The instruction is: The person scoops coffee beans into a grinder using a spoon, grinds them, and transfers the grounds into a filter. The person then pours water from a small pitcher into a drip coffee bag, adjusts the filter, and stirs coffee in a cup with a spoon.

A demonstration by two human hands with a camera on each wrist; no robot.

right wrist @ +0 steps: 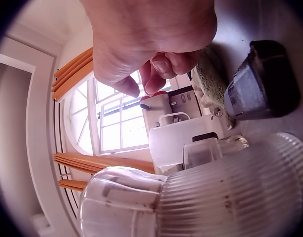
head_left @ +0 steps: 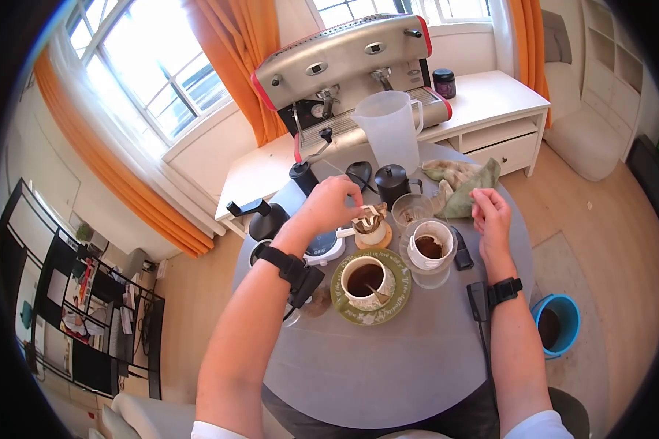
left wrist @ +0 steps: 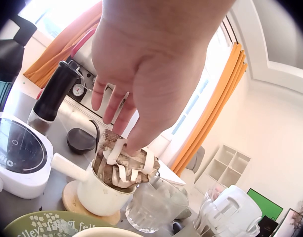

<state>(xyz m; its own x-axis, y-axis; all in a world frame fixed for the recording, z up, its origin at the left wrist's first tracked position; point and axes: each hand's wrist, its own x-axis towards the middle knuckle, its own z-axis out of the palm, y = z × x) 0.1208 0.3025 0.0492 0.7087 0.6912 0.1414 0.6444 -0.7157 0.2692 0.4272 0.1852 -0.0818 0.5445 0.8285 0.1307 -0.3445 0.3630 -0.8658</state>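
My left hand point(head_left: 334, 203) pinches a used drip coffee bag point(left wrist: 122, 165) by its white paper tabs, thumb against fingers. The bag sits at the mouth of a small white pot point(left wrist: 104, 196) with a side handle, standing on a round wooden coaster point(left wrist: 72, 197). Raised at the right, my right hand point(head_left: 493, 223) has loosely curled fingers and nothing visible in them. Near it stands a ribbed clear dripper point(right wrist: 230, 197) whose paper filter point(head_left: 430, 241) contains dark grounds. In front, a cup of dark coffee point(head_left: 364, 279) with a spoon point(head_left: 377, 294) rests on a green saucer point(head_left: 403, 287).
A glass point(head_left: 411, 210), black pot point(head_left: 393, 183) and tall plastic jug point(head_left: 388, 128) stand behind. Left are a scale point(head_left: 326, 247) and a hand grinder point(head_left: 269, 222). A green cloth point(head_left: 470, 194) lies right; a blue bucket point(head_left: 577, 322) is on the floor.
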